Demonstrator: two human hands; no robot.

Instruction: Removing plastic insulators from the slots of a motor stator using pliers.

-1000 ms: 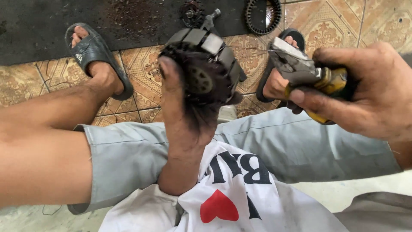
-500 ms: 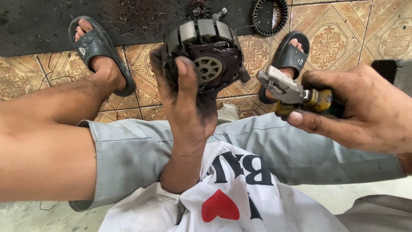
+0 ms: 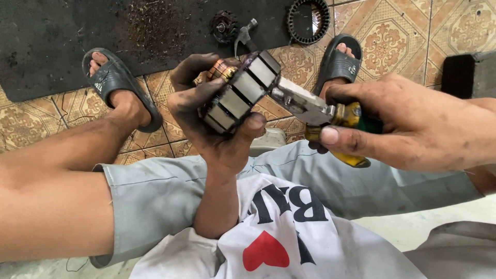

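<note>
Half a second ago the pliers hung apart from the part, off to the right; now their nose has come in and touches its side, and the part has been turned so its segmented flank faces up instead of its round end face.

Nearest, over the grey shorts (image 3: 170,191) and white printed shirt (image 3: 289,232), the left hand (image 3: 217,121) rises grimy and is clenched round the rotor (image 3: 238,95), a dark drum with pale metal segments; the fingers wrap over the top and the thumb presses at its lower edge. The right hand (image 3: 413,124) is closed on the yellow-and-green handles of the pliers (image 3: 310,106), whose metal jaws meet the rotor's right side. Whether they bite on anything I cannot tell.

Beyond the hands, two feet in black sandals (image 3: 119,82) rest on patterned floor tiles (image 3: 398,36). Farther still lies a black rubber mat (image 3: 51,36) with a patch of rusty grit, a small gear-like piece (image 3: 225,26) and a toothed ring (image 3: 308,20).
</note>
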